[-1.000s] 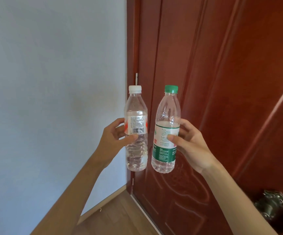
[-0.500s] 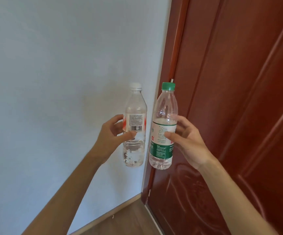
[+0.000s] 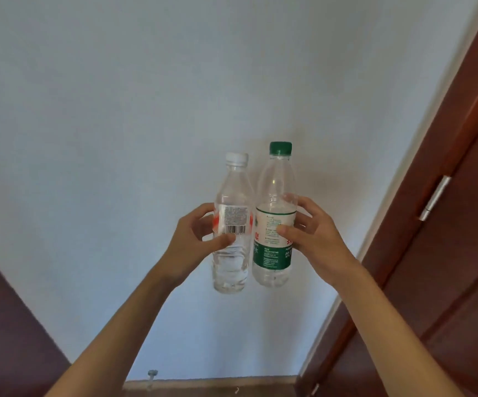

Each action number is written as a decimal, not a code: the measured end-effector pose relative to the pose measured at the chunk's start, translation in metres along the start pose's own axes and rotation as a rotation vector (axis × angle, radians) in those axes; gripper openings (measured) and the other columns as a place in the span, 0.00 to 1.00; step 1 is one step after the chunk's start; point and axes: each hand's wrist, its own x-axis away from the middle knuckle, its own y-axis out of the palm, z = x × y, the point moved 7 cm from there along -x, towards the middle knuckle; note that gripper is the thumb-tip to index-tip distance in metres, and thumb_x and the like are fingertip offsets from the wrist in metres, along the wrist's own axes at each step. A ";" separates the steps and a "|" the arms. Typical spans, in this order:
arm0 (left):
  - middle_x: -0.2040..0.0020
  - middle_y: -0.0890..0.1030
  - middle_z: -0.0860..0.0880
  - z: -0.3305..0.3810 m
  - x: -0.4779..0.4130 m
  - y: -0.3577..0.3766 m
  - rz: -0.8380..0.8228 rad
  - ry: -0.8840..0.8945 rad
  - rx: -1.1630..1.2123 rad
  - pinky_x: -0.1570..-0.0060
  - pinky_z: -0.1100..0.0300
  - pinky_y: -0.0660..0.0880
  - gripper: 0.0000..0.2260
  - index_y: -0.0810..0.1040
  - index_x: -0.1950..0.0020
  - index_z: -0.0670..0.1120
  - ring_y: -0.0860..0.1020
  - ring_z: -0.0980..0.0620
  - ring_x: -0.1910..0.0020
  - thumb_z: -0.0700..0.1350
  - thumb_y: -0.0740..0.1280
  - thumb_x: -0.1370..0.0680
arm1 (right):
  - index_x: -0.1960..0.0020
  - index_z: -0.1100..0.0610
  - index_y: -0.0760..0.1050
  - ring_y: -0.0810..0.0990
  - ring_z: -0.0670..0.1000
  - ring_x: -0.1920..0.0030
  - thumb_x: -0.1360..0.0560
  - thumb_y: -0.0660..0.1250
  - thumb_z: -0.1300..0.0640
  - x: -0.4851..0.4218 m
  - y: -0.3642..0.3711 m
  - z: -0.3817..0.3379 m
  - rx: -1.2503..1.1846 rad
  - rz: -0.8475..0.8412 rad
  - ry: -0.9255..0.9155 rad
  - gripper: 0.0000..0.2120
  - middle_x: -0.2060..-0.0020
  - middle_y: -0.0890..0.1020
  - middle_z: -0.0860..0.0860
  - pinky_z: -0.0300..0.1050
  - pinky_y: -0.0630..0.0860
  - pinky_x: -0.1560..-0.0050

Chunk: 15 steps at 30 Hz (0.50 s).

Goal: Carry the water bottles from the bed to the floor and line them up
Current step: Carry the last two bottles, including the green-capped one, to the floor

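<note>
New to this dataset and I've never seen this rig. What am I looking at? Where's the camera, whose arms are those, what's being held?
There is no machine here. A person works with bare hands, and the one camera sits on their head, looking forward and down. So the two arms reaching in from below are the wearer's own.

The left hand grips a white-capped water bottle. The right hand grips a green-capped water bottle with a green label. Both bottles are upright, close side by side, held in the air in front of a pale wall.

A reddish-brown door with a metal hinge stands on the right. Only a thin strip of wooden floor shows at the bottom, and neither bottle is set down yet.
</note>
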 end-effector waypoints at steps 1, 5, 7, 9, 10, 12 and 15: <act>0.47 0.85 0.44 -0.002 -0.003 -0.007 0.035 -0.010 -0.018 0.44 0.49 0.80 0.21 0.77 0.38 0.42 0.83 0.45 0.46 0.38 0.75 0.30 | 0.37 0.53 0.74 0.85 0.51 0.50 0.34 0.73 0.64 -0.013 0.004 0.001 -0.009 -0.040 0.003 0.27 0.51 0.87 0.53 0.46 0.81 0.52; 0.47 0.85 0.45 -0.008 -0.006 -0.030 0.192 -0.022 -0.077 0.43 0.48 0.79 0.20 0.77 0.38 0.43 0.83 0.45 0.46 0.36 0.74 0.29 | 0.37 0.54 0.74 0.85 0.50 0.50 0.32 0.72 0.67 -0.058 0.019 0.013 -0.033 -0.203 0.029 0.25 0.51 0.87 0.52 0.44 0.81 0.53; 0.47 0.86 0.45 -0.009 -0.001 -0.040 0.269 -0.033 -0.099 0.43 0.49 0.79 0.19 0.78 0.39 0.44 0.83 0.46 0.46 0.35 0.74 0.29 | 0.37 0.55 0.73 0.85 0.50 0.50 0.30 0.72 0.68 -0.074 0.029 0.020 -0.045 -0.285 0.038 0.24 0.51 0.87 0.52 0.44 0.81 0.53; 0.48 0.86 0.45 -0.011 0.009 -0.050 0.336 -0.052 -0.121 0.43 0.49 0.79 0.19 0.78 0.39 0.44 0.83 0.46 0.46 0.36 0.74 0.29 | 0.36 0.56 0.73 0.85 0.50 0.50 0.31 0.73 0.67 -0.086 0.041 0.029 -0.066 -0.366 0.049 0.25 0.51 0.87 0.52 0.44 0.81 0.52; 0.48 0.86 0.45 -0.012 0.015 -0.055 0.369 -0.067 -0.130 0.43 0.48 0.79 0.19 0.78 0.39 0.44 0.83 0.45 0.46 0.37 0.75 0.29 | 0.36 0.56 0.73 0.85 0.51 0.49 0.32 0.74 0.67 -0.091 0.048 0.033 -0.082 -0.406 0.054 0.26 0.51 0.86 0.53 0.45 0.81 0.52; 0.48 0.85 0.44 -0.012 0.031 -0.067 0.434 -0.091 -0.142 0.42 0.45 0.78 0.22 0.78 0.39 0.45 0.83 0.44 0.46 0.41 0.78 0.31 | 0.35 0.58 0.73 0.85 0.52 0.49 0.33 0.76 0.69 -0.097 0.064 0.043 -0.115 -0.471 0.067 0.28 0.50 0.86 0.54 0.46 0.81 0.52; 0.46 0.85 0.43 -0.006 0.054 -0.083 0.522 -0.107 -0.156 0.40 0.41 0.77 0.25 0.78 0.38 0.45 0.82 0.43 0.44 0.47 0.76 0.33 | 0.35 0.57 0.73 0.85 0.54 0.48 0.32 0.73 0.67 -0.103 0.093 0.058 -0.143 -0.563 0.089 0.26 0.49 0.86 0.55 0.47 0.80 0.51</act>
